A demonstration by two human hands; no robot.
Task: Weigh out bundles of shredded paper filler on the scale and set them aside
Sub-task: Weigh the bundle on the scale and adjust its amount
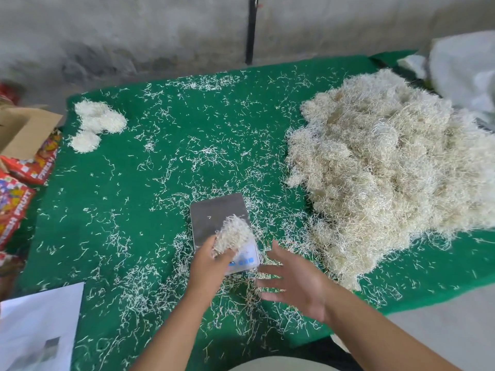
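My left hand (211,259) has its grip closed around a bundle (234,235) of shredded paper, fingers curled under it, holding it over the near right corner of the scale (214,218); I cannot tell whether the bundle touches the steel plate. My right hand (297,283) is released, fingers spread and holding nothing, just beside the scale at its 4 o'clock. The scale sits on the green desk (166,183) near the front middle, its blue buttons partly hidden by my left hand. The big pile (388,170) of filler lies at 2 o'clock from the scale. Three weighed bundles (95,124) lie together at 10 o'clock, well apart, near the far left corner. Loose strands (214,135) are scattered all over the cloth. Printed cartons (18,183) stand off the left edge, and a white sheet (37,328) lies at 8 o'clock.
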